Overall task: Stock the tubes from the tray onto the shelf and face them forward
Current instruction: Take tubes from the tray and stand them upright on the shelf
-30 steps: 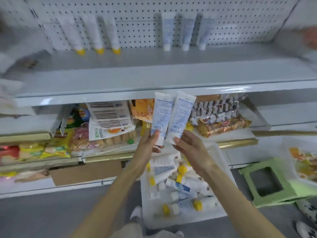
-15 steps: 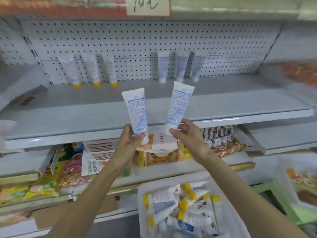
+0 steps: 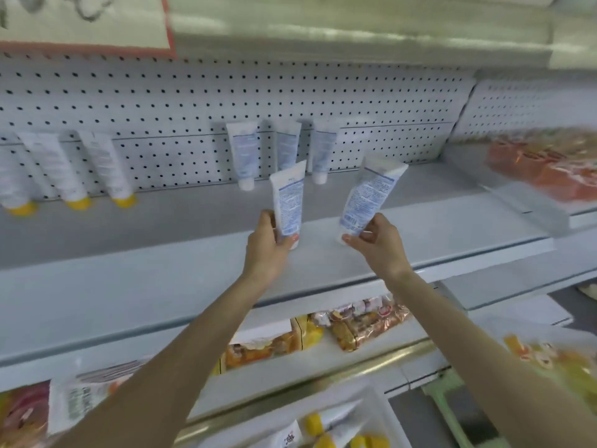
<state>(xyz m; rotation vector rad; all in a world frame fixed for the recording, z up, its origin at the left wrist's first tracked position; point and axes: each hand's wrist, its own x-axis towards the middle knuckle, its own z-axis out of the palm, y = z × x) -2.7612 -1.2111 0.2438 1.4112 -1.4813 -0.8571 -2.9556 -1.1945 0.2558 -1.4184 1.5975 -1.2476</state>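
My left hand (image 3: 270, 244) grips the lower end of a white tube with blue print (image 3: 288, 200), held upright over the grey shelf (image 3: 161, 253). My right hand (image 3: 376, 242) pinches a second white-and-blue tube (image 3: 368, 195), tilted to the right, cap end down. Both show their printed back sides to me. Three white-capped tubes (image 3: 245, 153) lean against the pegboard behind them. Three yellow-capped tubes (image 3: 106, 169) lean at the far left. The white tray (image 3: 381, 412) with more tubes sits at the bottom edge, mostly cut off.
A pegboard wall (image 3: 193, 92) backs the shelf. Snack packets (image 3: 361, 324) fill the shelf below. Orange packaged goods (image 3: 542, 163) lie on the neighbouring shelf at right. A green stool (image 3: 452, 402) stands bottom right. A paper sign (image 3: 84, 21) hangs above.
Both hands have risen and moved forward with their tubes, from in front of the shelf edge to over the shelf surface. The view has tilted upward, so the tray has dropped nearly out of sight.
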